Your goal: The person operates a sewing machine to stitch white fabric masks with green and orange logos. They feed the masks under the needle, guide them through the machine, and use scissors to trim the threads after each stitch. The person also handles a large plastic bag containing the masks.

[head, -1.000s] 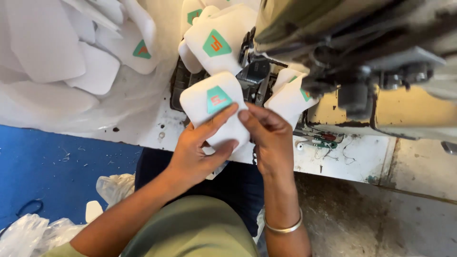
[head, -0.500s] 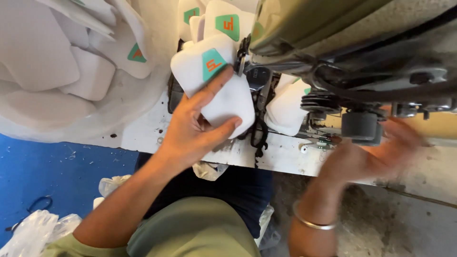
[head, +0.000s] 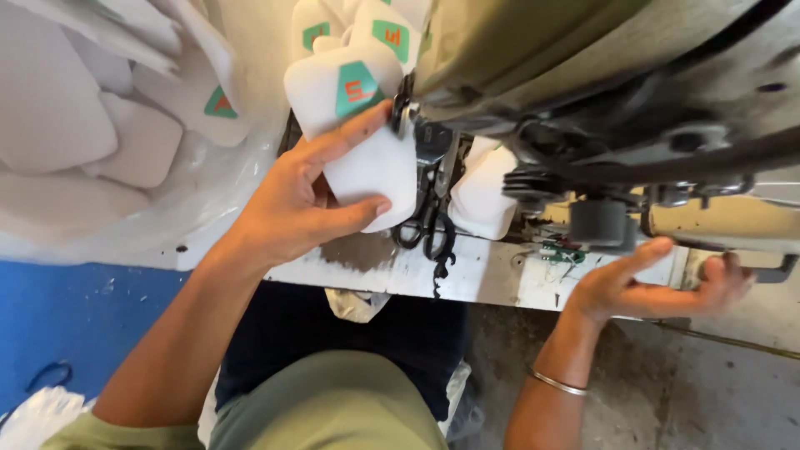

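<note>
The right hand point(head: 646, 287) is reaching out low at the table edge point(head: 467, 279), fingers spread and released, grasping nothing; it is hovering just under the machine's black knob point(head: 598, 221) and a metal lever point(head: 767, 271), probably to work a control there. A thin bangle point(head: 557, 383) is sitting on that wrist.

The left hand point(head: 304, 196) is grasping a white pad point(head: 367, 158), thumb pressing its lower face and fingers curling over its edge. It is holding the pad upright against the front of the sewing machine point(head: 600, 75), near the needle area, likely so the piece is staying lined up while the other hand is busy.

The pad is soft-looking, rounded at the corners, with a teal patch point(head: 357, 87) bearing an orange mark. Scissors point(head: 425, 225) are hanging just beside it. More patched pads point(head: 392, 29) are standing behind, another point(head: 482, 196) is lying under the machine, and a heap of plain white pieces point(head: 92, 125) is lying further left.
</note>
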